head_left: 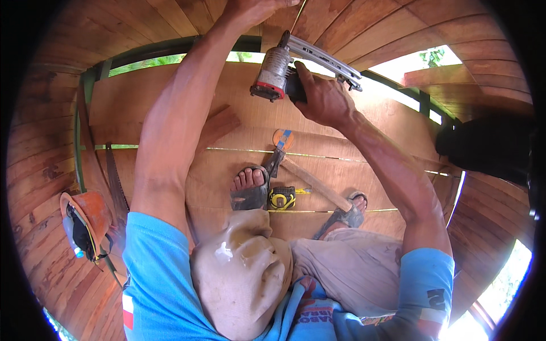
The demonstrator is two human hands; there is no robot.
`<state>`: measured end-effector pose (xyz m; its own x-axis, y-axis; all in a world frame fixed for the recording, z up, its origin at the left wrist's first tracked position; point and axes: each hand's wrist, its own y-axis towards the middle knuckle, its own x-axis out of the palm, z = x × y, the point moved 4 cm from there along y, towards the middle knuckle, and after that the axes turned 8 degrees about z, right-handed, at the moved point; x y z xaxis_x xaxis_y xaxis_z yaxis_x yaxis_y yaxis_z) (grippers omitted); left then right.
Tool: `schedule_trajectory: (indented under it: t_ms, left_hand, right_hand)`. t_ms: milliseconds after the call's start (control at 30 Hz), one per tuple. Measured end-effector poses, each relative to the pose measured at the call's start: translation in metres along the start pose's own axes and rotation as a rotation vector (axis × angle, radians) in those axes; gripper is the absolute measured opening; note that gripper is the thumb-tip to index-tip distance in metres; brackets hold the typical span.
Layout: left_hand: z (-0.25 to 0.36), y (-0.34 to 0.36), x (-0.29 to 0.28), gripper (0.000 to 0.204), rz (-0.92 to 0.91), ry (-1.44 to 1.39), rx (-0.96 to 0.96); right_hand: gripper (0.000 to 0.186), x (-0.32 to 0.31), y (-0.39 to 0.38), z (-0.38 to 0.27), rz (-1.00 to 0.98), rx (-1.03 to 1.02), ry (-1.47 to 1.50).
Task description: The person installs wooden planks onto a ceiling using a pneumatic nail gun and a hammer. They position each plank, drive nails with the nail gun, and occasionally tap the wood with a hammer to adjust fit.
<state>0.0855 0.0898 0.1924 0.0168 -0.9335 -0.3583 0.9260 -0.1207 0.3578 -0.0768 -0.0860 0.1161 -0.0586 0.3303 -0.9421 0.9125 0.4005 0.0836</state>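
Note:
My right hand is wrapped round the handle of a nail gun, a silver tool with a red band and a long slanted magazine. Its nose points up at the wooden boards overhead. My left hand is raised at the top edge, partly cut off by the frame, its fingers stretched out against or close to the boards. Between my sandalled feet lie a hammer with a wooden handle and a black and yellow tape measure.
An orange disc with blue marks lies by the hammer head. A handsaw leans at the left, near an orange hard hat. A short board lies beyond my left foot. Bright gaps show between the plywood sheets. Something dark stands at right.

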Motion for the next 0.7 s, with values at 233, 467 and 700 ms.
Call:
schedule_trajectory:
  t_ms: [233,467,700]
  left_hand:
    - [0.0022,-0.0016,0.0000,0.044,-0.020,-0.044,-0.032]
    - [0.0009,-0.0010,-0.0014,0.045,-0.013,0.056,-0.046]
    - [-0.0003,-0.0003,0.0003,0.048,-0.016,-0.041,0.040]
  right_hand:
    - [0.084,0.0010,0.0040,0.0037,0.006,0.002,0.021]
    - [0.086,-0.0048,0.0062,0.0017,-0.032,0.021,-0.011]
    - [0.083,-0.0046,0.0075,0.0021,-0.051,0.037,-0.008]
